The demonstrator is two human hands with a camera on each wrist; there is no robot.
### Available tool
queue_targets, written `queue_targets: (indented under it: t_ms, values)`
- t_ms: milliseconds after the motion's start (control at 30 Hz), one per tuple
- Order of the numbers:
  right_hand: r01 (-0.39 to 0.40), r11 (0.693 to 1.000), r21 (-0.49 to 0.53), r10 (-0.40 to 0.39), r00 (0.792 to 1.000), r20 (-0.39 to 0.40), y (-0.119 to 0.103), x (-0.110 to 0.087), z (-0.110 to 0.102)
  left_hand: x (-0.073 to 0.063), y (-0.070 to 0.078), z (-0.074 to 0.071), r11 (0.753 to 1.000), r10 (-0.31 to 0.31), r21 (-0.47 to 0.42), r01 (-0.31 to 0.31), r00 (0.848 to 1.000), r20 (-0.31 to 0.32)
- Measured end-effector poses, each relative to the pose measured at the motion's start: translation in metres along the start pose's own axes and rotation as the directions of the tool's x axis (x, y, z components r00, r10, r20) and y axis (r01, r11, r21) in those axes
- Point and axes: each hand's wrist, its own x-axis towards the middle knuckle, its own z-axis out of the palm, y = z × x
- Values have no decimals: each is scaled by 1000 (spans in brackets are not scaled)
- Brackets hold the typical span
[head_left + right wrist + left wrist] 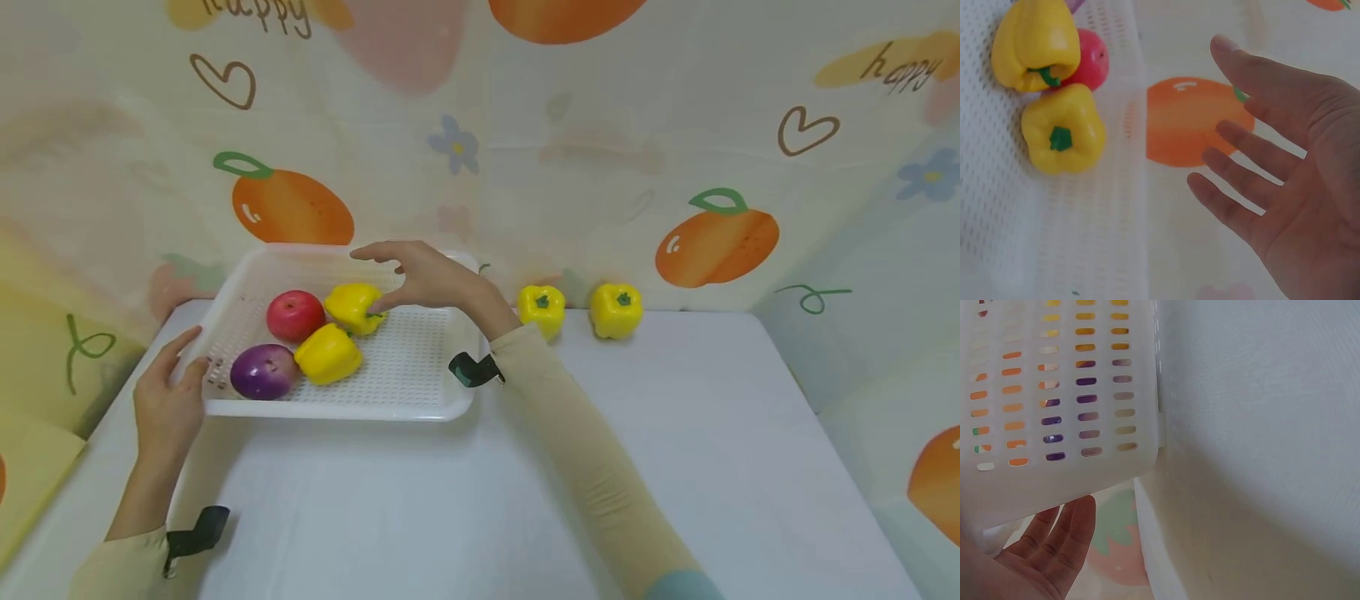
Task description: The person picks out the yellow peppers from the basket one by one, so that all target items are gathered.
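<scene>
A white plastic basket (390,367) with slotted walls holds a red apple-like fruit (295,316), a purple eggplant (264,372) and two yellow bell peppers (328,354). My left hand (171,396) grips its left end, fingers along the outside of the wall; in the left wrist view those fingers (1075,534) lie against the basket's lower edge, thumb mostly hidden. Over the back rim hovers my right hand (427,275), thumb and fingers spread with nothing between them. The right wrist view puts this hand (1297,169) apart from the peppers, outside the basket wall.
Two more yellow bell peppers, one (542,310) partly behind my right forearm and another (616,311) farther right, stand at the back of the white table (675,433). A fruit-printed cloth (562,167) hangs right behind it.
</scene>
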Motion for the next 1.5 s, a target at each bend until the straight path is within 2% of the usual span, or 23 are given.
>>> queue_targets:
  t_ms: [100, 300, 567, 733, 867, 1033, 1200, 1367, 1500]
  values:
    - [-7, 1000, -14, 7, 999, 36, -1, 7, 7, 1, 2, 1, 1000, -2, -4, 2, 1000, 2]
    - [-67, 996, -52, 73, 990, 122, -1, 19, 27, 2, 2, 2, 1000, -5, 11, 5, 1000, 6]
    - [-64, 989, -130, 85, 983, 165, -2, 28, 49, 0, 3, 2, 1000, -12, 8, 12, 1000, 1]
    - [-55, 970, -235, 104, 974, 202, -8, 37, 57, 2, 2, 2, 1000, 6, 28, -6, 1000, -7]
    - [-84, 952, -294, 160, 956, 247, -13, 44, 62, 2, 1, 0, 1000, 2, 15, -2, 1000, -14]
    - [-175, 940, -292, 256, 928, 270, -14, 51, 69, 0, 2, 0, 1000, -3, 13, 3, 1000, -2]
    - [-229, 940, -255, 297, 914, 276, -7, 52, 74, -1, 1, 0, 1000, 17, 15, -17, 1000, -20]
    - [-235, 944, -230, 296, 912, 283, 2, 52, 81, 0, 1, 2, 1000, 12, 7, -12, 1000, -13]
    - [-209, 937, -279, 291, 911, 292, 6, 54, 89, 0, 2, 3, 1000, 9, 2, -9, 1000, -15]
